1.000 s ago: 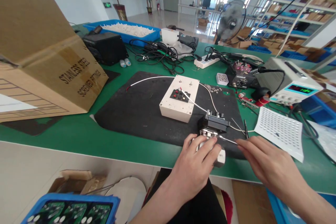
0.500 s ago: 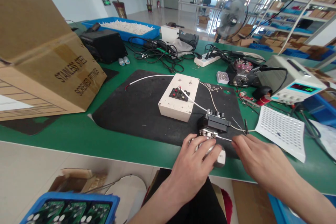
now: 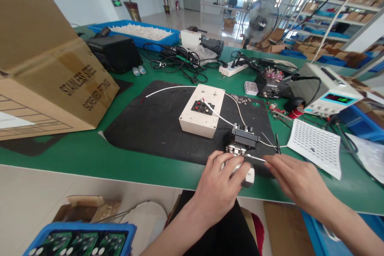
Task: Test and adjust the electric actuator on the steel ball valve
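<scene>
Near the table's front edge, my left hand (image 3: 223, 180) is wrapped over a silvery metal fitting (image 3: 249, 178), whose lower end shows past the fingers. Joined above it is a black box-shaped unit (image 3: 243, 138) with several knobs or terminals on top and white cables at its sides. My right hand (image 3: 289, 172) is closed around a slim metal wrench (image 3: 255, 158). The wrench's tip reaches the metal joint between fitting and black unit; its grip end is hidden. A thin dark rod (image 3: 277, 144) stands up just behind my right hand; whether that hand holds it I cannot tell.
A cream box (image 3: 201, 122) with a black terminal block lies on the black mat (image 3: 150, 128). A large carton (image 3: 69, 88) stands left. At right are a perforated white sheet (image 3: 315, 144) and a bench power supply (image 3: 327, 88). Loose rings (image 3: 240, 100) lie behind.
The whole view has shifted slightly. Both hands stay at the fitting, and the wrench remains at the joint with its angle changed only slightly.
</scene>
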`<state>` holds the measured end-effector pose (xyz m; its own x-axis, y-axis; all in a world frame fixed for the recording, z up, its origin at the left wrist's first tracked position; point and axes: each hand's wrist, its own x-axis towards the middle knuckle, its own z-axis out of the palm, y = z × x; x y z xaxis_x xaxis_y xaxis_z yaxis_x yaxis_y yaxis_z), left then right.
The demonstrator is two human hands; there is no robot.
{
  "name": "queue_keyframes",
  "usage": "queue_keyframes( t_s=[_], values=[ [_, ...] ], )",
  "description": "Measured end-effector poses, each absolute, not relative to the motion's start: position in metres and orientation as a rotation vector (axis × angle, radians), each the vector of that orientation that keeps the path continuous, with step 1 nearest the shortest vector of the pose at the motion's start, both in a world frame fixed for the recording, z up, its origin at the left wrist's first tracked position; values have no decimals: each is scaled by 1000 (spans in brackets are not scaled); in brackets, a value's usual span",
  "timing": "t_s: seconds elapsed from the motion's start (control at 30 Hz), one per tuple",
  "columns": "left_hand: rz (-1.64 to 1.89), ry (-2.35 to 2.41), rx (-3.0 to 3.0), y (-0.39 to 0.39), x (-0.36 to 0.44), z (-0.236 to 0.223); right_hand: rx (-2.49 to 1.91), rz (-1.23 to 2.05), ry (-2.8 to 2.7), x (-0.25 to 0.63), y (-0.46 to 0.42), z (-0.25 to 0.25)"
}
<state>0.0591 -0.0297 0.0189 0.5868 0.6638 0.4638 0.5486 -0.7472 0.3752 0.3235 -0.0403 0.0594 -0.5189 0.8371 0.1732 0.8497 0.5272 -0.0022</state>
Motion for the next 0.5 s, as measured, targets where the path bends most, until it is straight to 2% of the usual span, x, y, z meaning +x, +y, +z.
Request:
queue_keyframes(
  t_s=[0.17, 0.37, 0.5],
  values=[
    [876, 1036, 2679, -31, 59, 21, -1406, -455, -2747, 312, -41, 101],
    [782, 971, 2803, -21, 57, 36, -1425, -519, -2915, 281, -27, 133],
    [599, 896, 2932, -8, 58, 48, -1387, -547, -2993, 273, -19, 132]
  ],
)
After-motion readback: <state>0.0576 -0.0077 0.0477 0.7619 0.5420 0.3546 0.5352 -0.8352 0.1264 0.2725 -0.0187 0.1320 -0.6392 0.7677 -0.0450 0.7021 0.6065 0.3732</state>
